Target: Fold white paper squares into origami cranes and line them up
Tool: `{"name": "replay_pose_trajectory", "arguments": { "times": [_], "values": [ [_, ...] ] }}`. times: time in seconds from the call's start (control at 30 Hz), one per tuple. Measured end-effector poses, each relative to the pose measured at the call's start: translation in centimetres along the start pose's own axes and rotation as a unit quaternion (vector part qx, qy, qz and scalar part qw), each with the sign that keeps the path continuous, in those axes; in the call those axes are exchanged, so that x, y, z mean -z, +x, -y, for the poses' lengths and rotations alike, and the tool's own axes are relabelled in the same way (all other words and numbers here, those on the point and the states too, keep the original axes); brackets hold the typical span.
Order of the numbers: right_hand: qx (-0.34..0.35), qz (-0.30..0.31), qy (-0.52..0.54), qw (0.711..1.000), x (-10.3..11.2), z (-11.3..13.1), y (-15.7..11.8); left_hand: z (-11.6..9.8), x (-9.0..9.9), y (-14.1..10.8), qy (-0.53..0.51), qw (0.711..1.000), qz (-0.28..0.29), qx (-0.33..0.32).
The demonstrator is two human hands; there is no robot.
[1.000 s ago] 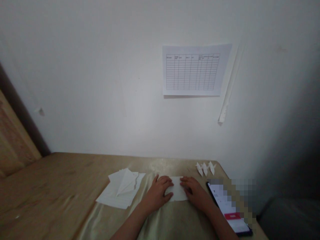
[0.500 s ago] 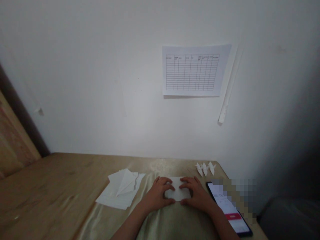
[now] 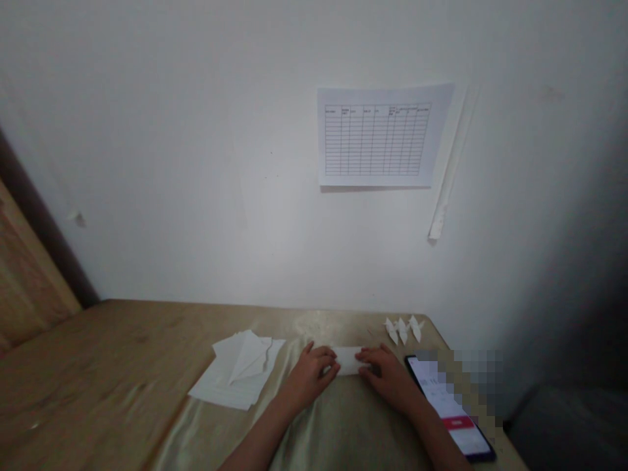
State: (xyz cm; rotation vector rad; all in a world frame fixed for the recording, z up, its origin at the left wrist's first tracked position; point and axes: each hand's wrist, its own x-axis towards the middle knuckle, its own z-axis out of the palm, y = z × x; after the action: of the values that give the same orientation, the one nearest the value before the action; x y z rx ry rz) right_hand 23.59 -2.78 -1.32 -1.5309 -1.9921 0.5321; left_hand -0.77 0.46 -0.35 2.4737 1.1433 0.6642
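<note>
A small sheet of white paper (image 3: pixel 348 361), folded over into a narrow strip, lies flat on the cloth-covered table in front of me. My left hand (image 3: pixel 314 369) grips its left end, with the fingers on top and the thumb at the near edge. At the opposite end my right hand (image 3: pixel 380 367) holds the paper the same way, fingers curled and thumb near the lower edge. Both ends of the strip are partly hidden under the fingers.
White paper sheets (image 3: pixel 230 387) lie in a loose pile to the left. Three small folded paper figures (image 3: pixel 403 331) stand at the back right. A phone (image 3: pixel 458 424) with its screen lit lies beside my right arm. A printed table sheet (image 3: pixel 377 140) hangs on the wall.
The paper's near edge has been folded up to the far edge, making a narrow strip. Both thumbs have moved away from me, closer to the fingers.
</note>
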Motion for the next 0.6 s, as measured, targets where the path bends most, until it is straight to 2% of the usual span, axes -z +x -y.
{"name": "replay_pose_trajectory", "arguments": {
  "times": [0.33,0.47,0.6],
  "values": [
    [-0.059,-0.066,-0.048,0.995,0.2,1.2,0.4,-0.1,0.0,0.2,-0.047,0.996,-0.062,0.05],
    [-0.052,-0.076,-0.065,0.994,-0.2,1.5,0.6,0.1,-0.5,0.3,-0.058,0.996,-0.051,0.033],
    [-0.057,-0.084,-0.075,0.992,-0.9,1.1,0.9,0.6,-1.2,0.2,-0.009,0.999,-0.036,0.003]
  ]
}}
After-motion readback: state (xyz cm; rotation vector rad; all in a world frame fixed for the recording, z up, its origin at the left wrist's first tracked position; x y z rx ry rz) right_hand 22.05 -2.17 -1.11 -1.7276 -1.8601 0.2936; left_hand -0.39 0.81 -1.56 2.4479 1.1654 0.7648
